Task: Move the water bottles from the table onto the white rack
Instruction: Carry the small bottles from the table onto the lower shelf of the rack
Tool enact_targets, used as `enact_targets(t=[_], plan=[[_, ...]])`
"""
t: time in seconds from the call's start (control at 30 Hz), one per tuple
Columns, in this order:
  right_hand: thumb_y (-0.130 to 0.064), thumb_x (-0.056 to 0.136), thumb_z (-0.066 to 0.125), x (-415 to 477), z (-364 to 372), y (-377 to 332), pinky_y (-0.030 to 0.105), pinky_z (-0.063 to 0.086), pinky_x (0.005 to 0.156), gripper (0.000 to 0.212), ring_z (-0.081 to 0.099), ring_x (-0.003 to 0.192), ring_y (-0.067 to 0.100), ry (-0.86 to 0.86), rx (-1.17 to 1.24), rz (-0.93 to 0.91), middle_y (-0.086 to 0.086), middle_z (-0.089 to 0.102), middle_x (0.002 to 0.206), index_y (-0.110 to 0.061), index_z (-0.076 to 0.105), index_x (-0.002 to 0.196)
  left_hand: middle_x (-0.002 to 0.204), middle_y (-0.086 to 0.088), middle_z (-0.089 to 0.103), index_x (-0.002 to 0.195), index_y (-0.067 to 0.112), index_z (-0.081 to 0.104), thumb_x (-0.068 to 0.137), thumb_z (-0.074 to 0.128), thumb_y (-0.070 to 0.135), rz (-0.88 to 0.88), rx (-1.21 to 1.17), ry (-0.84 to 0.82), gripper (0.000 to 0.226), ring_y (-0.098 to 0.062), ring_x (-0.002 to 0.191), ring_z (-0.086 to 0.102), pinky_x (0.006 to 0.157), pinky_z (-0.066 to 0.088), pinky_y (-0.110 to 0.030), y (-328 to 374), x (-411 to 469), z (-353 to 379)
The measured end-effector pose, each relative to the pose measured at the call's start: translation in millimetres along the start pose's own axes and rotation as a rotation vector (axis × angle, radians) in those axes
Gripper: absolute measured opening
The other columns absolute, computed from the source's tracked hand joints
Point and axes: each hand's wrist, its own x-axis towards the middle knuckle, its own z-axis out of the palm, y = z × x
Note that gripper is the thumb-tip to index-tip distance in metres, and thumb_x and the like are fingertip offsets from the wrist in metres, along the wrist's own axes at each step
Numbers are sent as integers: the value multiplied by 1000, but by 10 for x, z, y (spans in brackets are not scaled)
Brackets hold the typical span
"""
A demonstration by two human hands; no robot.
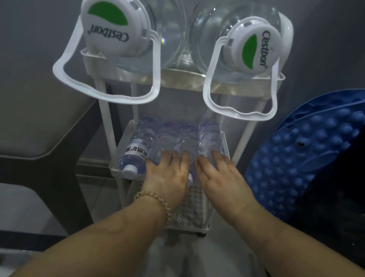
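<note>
Several small clear water bottles (137, 148) lie side by side on the middle shelf of the white rack (115, 168), caps toward me. My left hand (168, 174), with a bead bracelet at the wrist, rests palm-down on the middle bottles with fingers spread. Over the rightmost bottles lies my right hand (221, 175), also flat with fingers apart. Neither hand closes around a bottle. The leftmost bottle shows a white label and a white cap (130, 169).
Two large clear Cestbon water jugs (113, 23) (249, 46) lie on the rack's top shelf, white handles hanging down. The perforated bottom shelf (192, 211) shows under my hands. A dark table (26, 115) stands left. A blue bumpy mat (305, 152) leans right. Clear plastic wrap (181, 268) lies below.
</note>
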Motion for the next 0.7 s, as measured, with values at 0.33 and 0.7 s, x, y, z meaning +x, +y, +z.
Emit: enact_targets(t=[0.33, 0.7], plan=[[-13, 85, 45, 70, 80, -139, 44, 14, 115, 62, 26, 138, 38, 71, 249, 268, 25, 32, 147, -4, 30, 144, 135, -10, 47, 141, 11, 25, 87, 45, 54, -24, 16, 11, 72, -28, 119, 41, 85, 42, -50, 18, 50, 18], [-24, 83, 21, 341, -303, 9, 49, 19, 110, 60, 47, 117, 38, -19, 61, 284, 24, 42, 137, -6, 33, 139, 126, -9, 51, 137, 12, 29, 80, 53, 57, -41, -48, 1, 76, -27, 114, 43, 80, 40, -47, 27, 64, 20]])
